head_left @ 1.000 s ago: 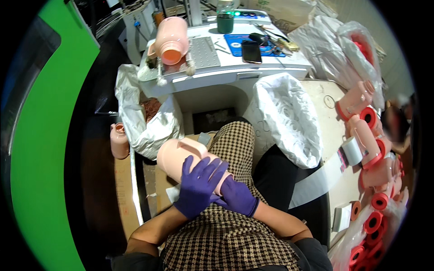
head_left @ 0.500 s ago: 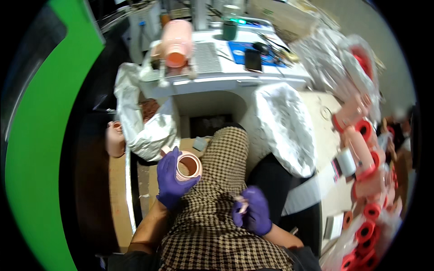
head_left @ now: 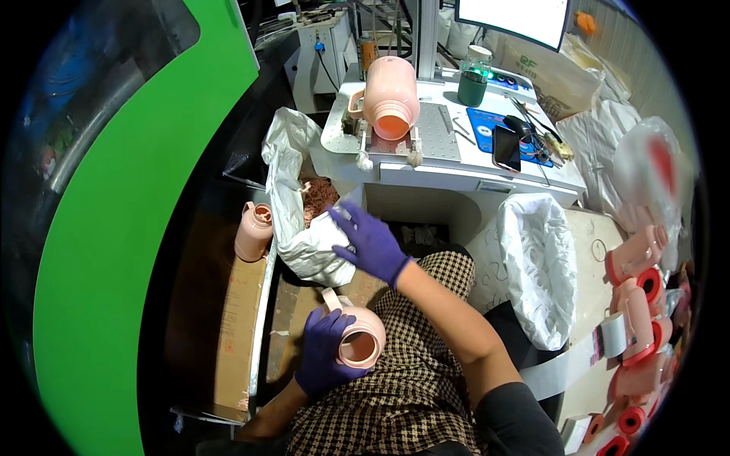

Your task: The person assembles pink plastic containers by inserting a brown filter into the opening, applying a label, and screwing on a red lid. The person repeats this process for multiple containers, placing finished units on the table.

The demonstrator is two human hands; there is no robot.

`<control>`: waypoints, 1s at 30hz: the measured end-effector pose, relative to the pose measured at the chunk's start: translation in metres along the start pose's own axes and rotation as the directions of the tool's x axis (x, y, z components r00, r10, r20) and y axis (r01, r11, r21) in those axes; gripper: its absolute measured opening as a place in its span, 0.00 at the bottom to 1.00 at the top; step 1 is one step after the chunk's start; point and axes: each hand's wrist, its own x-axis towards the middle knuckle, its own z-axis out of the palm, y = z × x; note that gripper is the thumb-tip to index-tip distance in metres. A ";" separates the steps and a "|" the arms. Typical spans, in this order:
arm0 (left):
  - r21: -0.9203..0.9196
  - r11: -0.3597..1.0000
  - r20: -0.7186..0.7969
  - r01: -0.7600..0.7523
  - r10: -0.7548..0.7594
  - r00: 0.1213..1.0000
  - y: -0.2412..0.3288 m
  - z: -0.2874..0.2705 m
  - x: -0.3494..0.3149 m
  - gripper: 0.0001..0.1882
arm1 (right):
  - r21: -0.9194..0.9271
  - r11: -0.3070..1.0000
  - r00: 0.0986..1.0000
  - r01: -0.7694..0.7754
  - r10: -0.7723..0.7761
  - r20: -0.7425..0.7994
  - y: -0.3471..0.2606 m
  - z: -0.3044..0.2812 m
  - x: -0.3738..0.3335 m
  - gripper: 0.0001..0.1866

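My left hand (head_left: 321, 351), in a purple glove, grips a pink plastic jug (head_left: 369, 319) low over my lap. The jug's round mouth faces up toward me and its handle points away to the upper left. My right hand (head_left: 371, 242), gloved too, reaches across to the left with its fingers spread and nothing visible in them. It is at the near right edge of a white sack (head_left: 293, 152). Brownish-pink shavings (head_left: 319, 199) lie inside that sack.
Another pink jug (head_left: 392, 87) lies on the machine table (head_left: 437, 176), mouth toward me. One more jug (head_left: 252, 234) stands on cardboard at left. A second white sack (head_left: 536, 266) hangs at right, near several pink jugs (head_left: 637, 254) with red ends. A phone (head_left: 506, 148) lies on the table.
My right hand has swung from beside my right thigh up and left to the sack; the small pink scrap it held no longer shows. The view has shifted; my left hand still holds the jug.
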 end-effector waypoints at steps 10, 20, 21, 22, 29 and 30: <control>-0.080 0.987 0.014 0.142 -0.141 0.990 -0.004 0.027 0.018 0.40 | 0.050 0.901 0.879 -0.430 0.431 -0.205 0.032 -0.204 -0.178 0.13; 0.038 0.992 0.050 -0.119 0.117 0.992 0.000 0.045 0.039 0.45 | -0.451 0.518 0.374 -0.727 0.849 0.373 0.189 -0.272 -0.334 0.09; 0.035 0.993 0.043 -0.110 0.108 0.993 0.005 0.045 0.039 0.45 | -0.452 0.553 0.439 -0.700 0.832 0.339 0.190 -0.277 -0.335 0.09; 0.031 0.994 0.036 -0.101 0.100 0.994 0.009 0.045 0.039 0.45 | -0.455 0.586 0.502 -0.671 0.810 0.304 0.188 -0.284 -0.337 0.09; 0.049 0.998 0.036 -0.049 0.047 0.998 0.009 0.042 0.040 0.42 | 0.040 0.447 0.443 -0.894 0.893 -0.076 0.144 -0.303 -0.306 0.13; 0.045 0.998 0.044 -0.047 0.045 0.998 0.008 0.041 0.043 0.42 | 0.280 0.357 0.356 -0.891 0.933 -0.055 0.129 -0.300 -0.294 0.17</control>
